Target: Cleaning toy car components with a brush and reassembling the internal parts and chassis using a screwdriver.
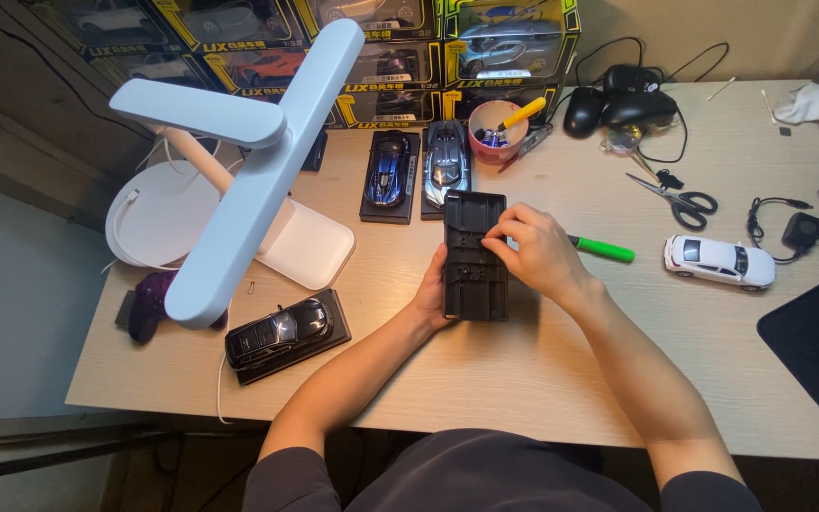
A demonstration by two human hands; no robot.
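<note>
Left hand (431,296) gripping lower left edge of black plastic base (475,254), fingers hidden beneath. Base lying flat between both hands, on wooden desk (523,370): long dark rectangle, underside up, showing moulded ribs and holes. Right hand (533,251) pressing from right, fingertips (495,243) pinching at base's middle. Green marker (606,250) lying just beyond right hand.
</note>
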